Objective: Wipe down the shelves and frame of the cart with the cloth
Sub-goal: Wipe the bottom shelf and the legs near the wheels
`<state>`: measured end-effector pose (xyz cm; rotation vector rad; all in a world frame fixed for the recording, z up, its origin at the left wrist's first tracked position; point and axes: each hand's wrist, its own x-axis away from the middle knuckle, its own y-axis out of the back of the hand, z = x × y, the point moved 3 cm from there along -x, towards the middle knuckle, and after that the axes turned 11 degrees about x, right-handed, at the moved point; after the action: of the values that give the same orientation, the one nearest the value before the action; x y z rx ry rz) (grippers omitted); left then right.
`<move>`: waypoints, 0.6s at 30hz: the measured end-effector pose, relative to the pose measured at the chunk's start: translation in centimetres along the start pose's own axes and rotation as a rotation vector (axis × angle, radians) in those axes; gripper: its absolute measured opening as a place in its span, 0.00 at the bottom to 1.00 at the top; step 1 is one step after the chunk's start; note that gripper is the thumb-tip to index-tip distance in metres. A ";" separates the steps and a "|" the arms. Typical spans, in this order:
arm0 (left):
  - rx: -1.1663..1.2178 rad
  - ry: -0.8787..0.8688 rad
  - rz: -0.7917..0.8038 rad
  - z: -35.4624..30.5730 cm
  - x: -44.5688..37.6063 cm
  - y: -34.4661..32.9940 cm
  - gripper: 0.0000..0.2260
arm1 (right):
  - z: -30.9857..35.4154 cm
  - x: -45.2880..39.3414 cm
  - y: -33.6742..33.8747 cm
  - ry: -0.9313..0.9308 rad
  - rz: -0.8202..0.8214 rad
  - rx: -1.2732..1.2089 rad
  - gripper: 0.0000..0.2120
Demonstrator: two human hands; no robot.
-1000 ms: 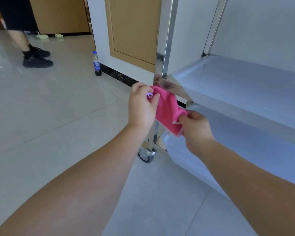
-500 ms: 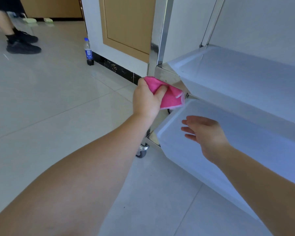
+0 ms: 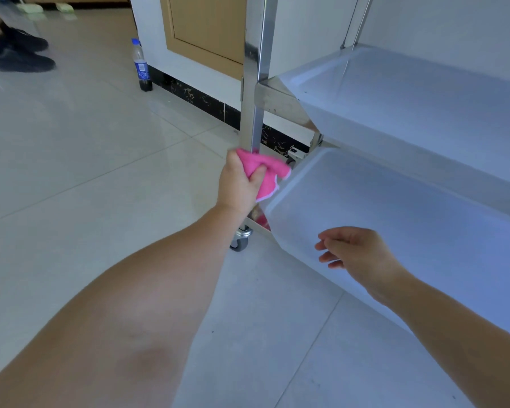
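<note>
A steel cart stands at the right with a shiny upright post (image 3: 252, 83), a middle shelf (image 3: 409, 92) and a lower shelf (image 3: 395, 207). My left hand (image 3: 239, 184) grips a pink cloth (image 3: 270, 175) wrapped around the post, just above the lower shelf's corner. My right hand (image 3: 357, 254) hovers with fingers apart over the front edge of the lower shelf, holding nothing. A caster wheel (image 3: 239, 241) shows under the corner, below my left wrist.
A cola bottle (image 3: 140, 66) stands on the tiled floor by the white wall and wooden door panel (image 3: 206, 28). Another person's feet in black shoes (image 3: 21, 54) are at the far left. Open floor (image 3: 71, 172) lies left of the cart.
My right hand let go of the cloth and dropped to the lower shelf's edge. My left hand slid the cloth down the post from the middle shelf's corner to near the lower shelf.
</note>
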<state>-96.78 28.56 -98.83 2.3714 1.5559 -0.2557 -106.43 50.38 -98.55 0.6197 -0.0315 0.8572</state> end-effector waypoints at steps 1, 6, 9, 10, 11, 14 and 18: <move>-0.053 0.074 0.055 1.6 0.9 0.0 0.16 | -0.1 0.1 0.0 0.001 0.002 0.013 0.11; -0.132 0.262 0.140 4.8 3.2 -0.3 0.09 | -0.3 0.7 0.2 0.010 -0.014 0.071 0.11; -0.323 0.270 0.142 4.4 3.1 0.3 0.15 | -0.1 1.2 0.2 0.024 -0.010 0.102 0.10; -0.317 0.253 0.156 4.1 3.2 0.7 0.15 | 0.0 1.4 0.1 0.037 -0.006 0.128 0.11; -0.327 0.233 0.163 3.8 3.5 1.2 0.15 | 0.2 1.6 0.1 0.055 -0.001 0.164 0.11; -0.487 0.101 0.195 2.2 4.5 3.2 0.11 | 1.7 2.4 -0.4 0.148 0.008 0.285 0.10; -0.515 -0.072 0.260 -3.0 6.0 6.3 0.08 | 5.4 3.6 -1.8 0.347 0.019 0.368 0.09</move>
<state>-88.65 32.40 -96.95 2.0895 1.0975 0.1064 -101.58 49.21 -94.00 0.8058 0.4433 0.9879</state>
